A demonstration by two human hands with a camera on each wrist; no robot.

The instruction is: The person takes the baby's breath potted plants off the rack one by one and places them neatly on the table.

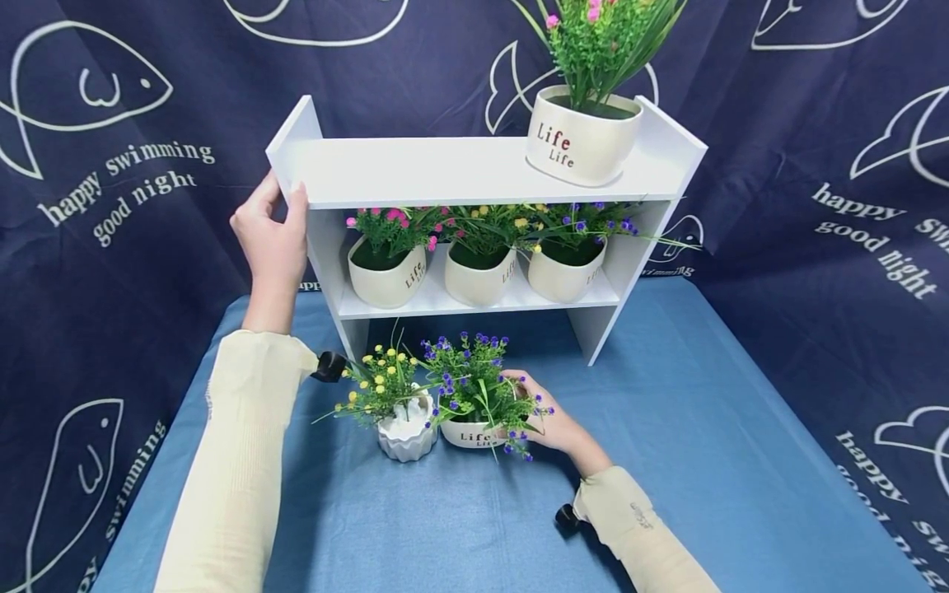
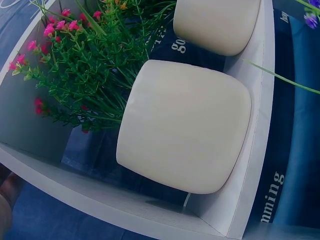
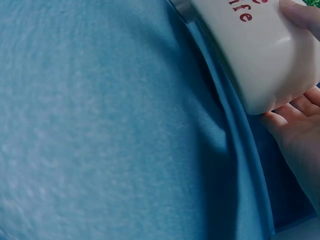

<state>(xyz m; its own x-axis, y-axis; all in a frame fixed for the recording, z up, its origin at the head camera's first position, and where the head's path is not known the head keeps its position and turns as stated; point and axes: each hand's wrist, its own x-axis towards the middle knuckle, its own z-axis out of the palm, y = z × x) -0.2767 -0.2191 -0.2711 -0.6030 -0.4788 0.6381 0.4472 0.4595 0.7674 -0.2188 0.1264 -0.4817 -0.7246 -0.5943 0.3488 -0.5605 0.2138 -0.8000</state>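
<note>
My left hand (image 1: pixel 278 239) holds the upper left side panel of a white two-tier shelf (image 1: pixel 415 173), thumb in front and fingers behind. On the blue cloth below, my right hand (image 1: pixel 550 422) grips the right end of a cream "Life" flowerpot (image 1: pixel 467 436) with purple flowers. In the right wrist view, my thumb lies on the face of that pot (image 3: pixel 270 55) and my fingertips are at its bottom edge. Just left of it stands a white fluted pot (image 1: pixel 406 441) with yellow flowers. The left wrist view shows a cream pot (image 2: pixel 185 125) with pink flowers inside the shelf.
A tall cream pot (image 1: pixel 582 136) with pink flowers sits at the right of the top board. On the lower board stand pots with pink (image 1: pixel 385 276), yellow (image 1: pixel 480 276) and purple (image 1: pixel 567 272) flowers. Dark fish-print fabric (image 1: pixel 96 288) hangs behind and at the sides.
</note>
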